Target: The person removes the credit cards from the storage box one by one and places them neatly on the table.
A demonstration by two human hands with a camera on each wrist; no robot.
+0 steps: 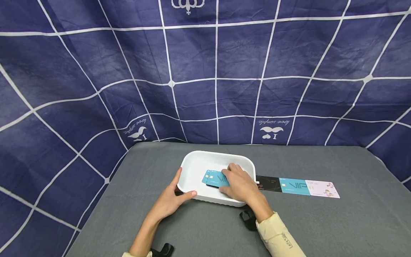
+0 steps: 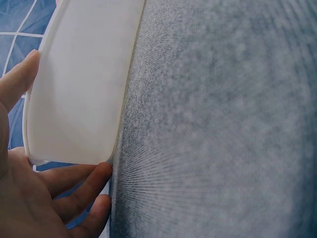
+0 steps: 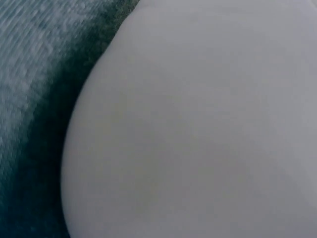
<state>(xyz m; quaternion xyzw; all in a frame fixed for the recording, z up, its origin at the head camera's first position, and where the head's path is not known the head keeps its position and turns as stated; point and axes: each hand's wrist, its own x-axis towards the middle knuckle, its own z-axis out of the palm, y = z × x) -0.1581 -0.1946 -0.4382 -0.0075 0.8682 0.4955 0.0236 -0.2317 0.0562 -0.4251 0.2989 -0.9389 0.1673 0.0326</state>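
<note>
A white plastic bin (image 1: 199, 159) stands on the grey table, with light-blue VIP cards (image 1: 216, 178) overlapping inside it and a dark edge showing under them. My right hand (image 1: 240, 184) reaches over the bin's right end, thumb and index finger gripping the top blue card at its right side. Some fingers of that hand are hidden. At the bin's left corner is my left hand (image 1: 170, 198), thumb against the near side and fingers along the left end. Close up in the left wrist view, its spread fingers (image 2: 81, 198) reach the foot of the bin wall (image 2: 79, 99).
Right of the bin, a black VIP card (image 1: 271, 184), a blue VIP card (image 1: 295, 186) and a pink card (image 1: 322, 189) lie in a row on the table (image 1: 353, 221). The black card is partly hidden by the bin. A dark-blue checked curtain (image 1: 240, 96) hangs behind.
</note>
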